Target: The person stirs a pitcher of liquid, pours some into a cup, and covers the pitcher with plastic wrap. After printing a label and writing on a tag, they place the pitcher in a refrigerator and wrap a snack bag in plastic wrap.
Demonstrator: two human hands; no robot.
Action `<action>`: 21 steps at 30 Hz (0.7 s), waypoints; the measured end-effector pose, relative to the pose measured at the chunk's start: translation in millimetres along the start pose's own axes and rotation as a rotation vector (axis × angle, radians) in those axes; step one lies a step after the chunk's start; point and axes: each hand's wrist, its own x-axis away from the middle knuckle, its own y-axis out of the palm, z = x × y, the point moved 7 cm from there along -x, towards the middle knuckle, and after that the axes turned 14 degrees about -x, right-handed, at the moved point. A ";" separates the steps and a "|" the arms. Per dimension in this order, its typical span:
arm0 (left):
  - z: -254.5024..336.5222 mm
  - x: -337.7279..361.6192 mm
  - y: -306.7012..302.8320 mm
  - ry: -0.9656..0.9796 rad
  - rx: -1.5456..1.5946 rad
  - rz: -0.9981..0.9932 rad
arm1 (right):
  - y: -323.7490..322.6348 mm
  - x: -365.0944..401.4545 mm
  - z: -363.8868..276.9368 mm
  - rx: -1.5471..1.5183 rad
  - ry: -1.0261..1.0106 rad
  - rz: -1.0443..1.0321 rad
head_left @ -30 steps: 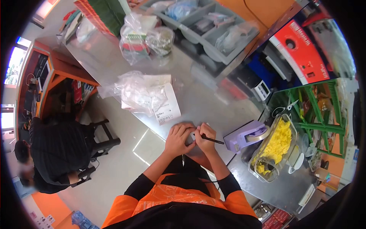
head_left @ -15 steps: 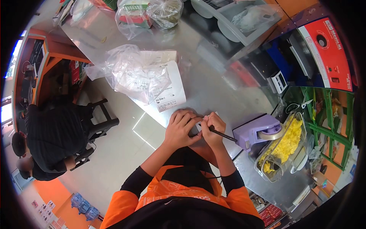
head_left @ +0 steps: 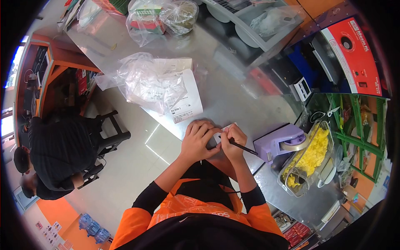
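My right hand [head_left: 233, 141] is closed round a black pen [head_left: 245, 148], whose rear end points right toward a purple tape dispenser [head_left: 278, 142]. Under the pen tip, at the edge of the metal table, lies a small white paper [head_left: 217, 137], partly covered by my hands. My left hand [head_left: 197, 141] rests over its left side, fingers bent; whether they pinch the paper is hidden. Above my left hand, a printed receipt [head_left: 189, 98] lies partly under a crumpled clear plastic bag [head_left: 143, 83].
A clear container [head_left: 286, 179] holds yellow pieces [head_left: 314, 154] at the right. Scissors [head_left: 323, 116] lie behind it. Wrapped packages [head_left: 179, 16] and a grey tray [head_left: 266, 43] stand at the back. A person in black [head_left: 62, 150] sits at the left.
My right hand and the pen have shifted very slightly, and a little more of the white paper shows. My left hand stays in place. The view has tilted slightly.
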 end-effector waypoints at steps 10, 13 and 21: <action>0.3 -0.1 1.4 0.008 -0.017 -0.001 | 0.6 2.1 3.5 0.028 -0.009 -0.028; 0.2 0.1 1.4 0.009 -0.012 -0.001 | 0.6 3.3 4.8 0.010 0.021 -0.047; 0.2 0.1 2.4 0.002 -0.007 -0.011 | -1.8 3.2 5.4 0.024 0.006 -0.019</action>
